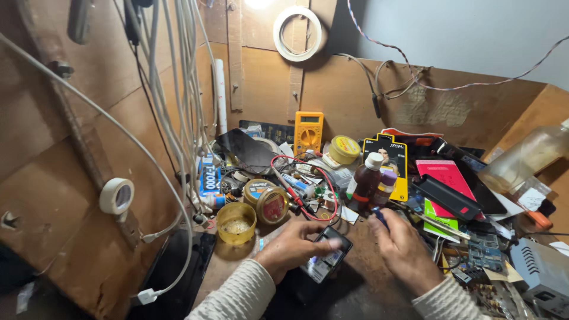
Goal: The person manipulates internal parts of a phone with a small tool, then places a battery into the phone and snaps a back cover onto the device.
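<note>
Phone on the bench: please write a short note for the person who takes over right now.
Left hand: holds the opened phone flat on the wooden bench.
Right hand: grips a small dark tool just right of the phone, its tip above the bench.
Nearby: yellow tub, brown bottle, yellow meter.
Done: the phone's back is off.
Left: inner work; nothing visibly removed.

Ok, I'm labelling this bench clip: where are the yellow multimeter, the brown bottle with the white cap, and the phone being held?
yellow multimeter [309, 133], head view, on its dial.
brown bottle [365, 185], head view, on its body.
phone [328, 256], head view, on its open back.
</note>
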